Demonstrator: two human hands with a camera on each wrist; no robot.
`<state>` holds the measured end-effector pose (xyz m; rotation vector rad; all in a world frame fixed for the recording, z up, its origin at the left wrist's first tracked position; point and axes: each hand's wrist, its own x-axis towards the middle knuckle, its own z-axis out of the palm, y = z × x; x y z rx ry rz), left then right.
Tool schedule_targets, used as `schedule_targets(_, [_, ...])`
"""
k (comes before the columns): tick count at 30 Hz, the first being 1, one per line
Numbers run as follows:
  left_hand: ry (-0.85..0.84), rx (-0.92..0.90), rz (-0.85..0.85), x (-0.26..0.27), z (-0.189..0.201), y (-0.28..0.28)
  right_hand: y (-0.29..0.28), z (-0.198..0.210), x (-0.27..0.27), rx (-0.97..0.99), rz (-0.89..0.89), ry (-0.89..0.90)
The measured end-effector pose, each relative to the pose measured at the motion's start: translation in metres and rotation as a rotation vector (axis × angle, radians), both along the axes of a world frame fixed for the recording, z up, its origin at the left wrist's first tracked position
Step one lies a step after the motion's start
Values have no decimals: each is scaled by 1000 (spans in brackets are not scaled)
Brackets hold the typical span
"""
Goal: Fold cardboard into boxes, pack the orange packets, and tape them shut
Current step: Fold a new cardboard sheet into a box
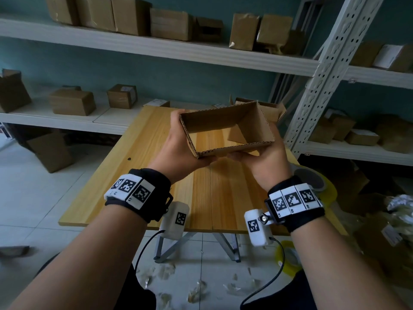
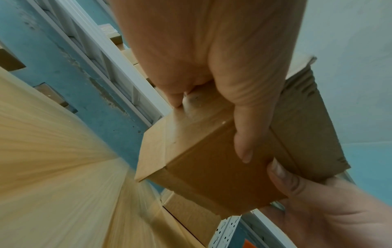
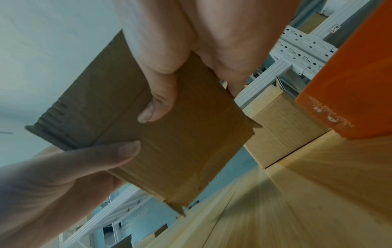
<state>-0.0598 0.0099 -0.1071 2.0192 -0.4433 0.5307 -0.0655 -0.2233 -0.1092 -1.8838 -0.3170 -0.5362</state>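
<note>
Above the wooden table (image 1: 138,171) I hold a brown cardboard box (image 1: 223,121) with both hands. Its top and bottom are open, so the table shows through it. One bottom flap (image 1: 240,136) leans inward. My left hand (image 1: 181,142) grips the box's left end, thumb on the near wall (image 2: 244,144). My right hand (image 1: 266,155) grips the right end from below, thumb pressed on the cardboard (image 3: 159,104). An orange packet (image 3: 350,80) stands at the right in the right wrist view; in the head view I cannot see it.
Another open cardboard box (image 1: 270,109) sits at the table's far end. A tape roll (image 1: 312,179) lies at the table's right edge, and a yellowish roll (image 1: 288,257) lies on the floor. White shelves (image 1: 156,47) with several boxes stand behind. Scraps litter the tiles.
</note>
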Motion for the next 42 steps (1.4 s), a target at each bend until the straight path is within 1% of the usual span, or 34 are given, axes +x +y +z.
schedule_targets(4, [67,60,-114,0,1,-1,-5,0,-1,-56,0,180])
schedule_targets(6, [93,31,-158,0,2,-1,-7,1,-3,-75,12,222])
schedule_targets(10, [131,-38,-206,-3,8,2,-7,8,-10,-83,9,214])
schedule_targets(14, [171,-55,-231,-7,14,4,-7,15,-19,-22,23,151])
schedule_targets(19, [286,-204,-332,-12,16,4,-10,16,-22,-39,8,146])
schedule_targets(22, [280,-282,-322,-11,16,5,-10,18,-24,-43,1,114])
schedule_targets(25, [257,-309,-287,-5,11,5,-6,20,-28,-50,20,125])
schedule_targets(31, [270,-337,-201,1,4,4,-4,22,-29,-37,3,167])
schedule_targets(38, [261,-396,-217,-2,7,-1,-2,22,-26,-85,37,208])
schedule_targets(42, [191,-444,-226,-3,8,0,-3,21,-24,-107,31,228])
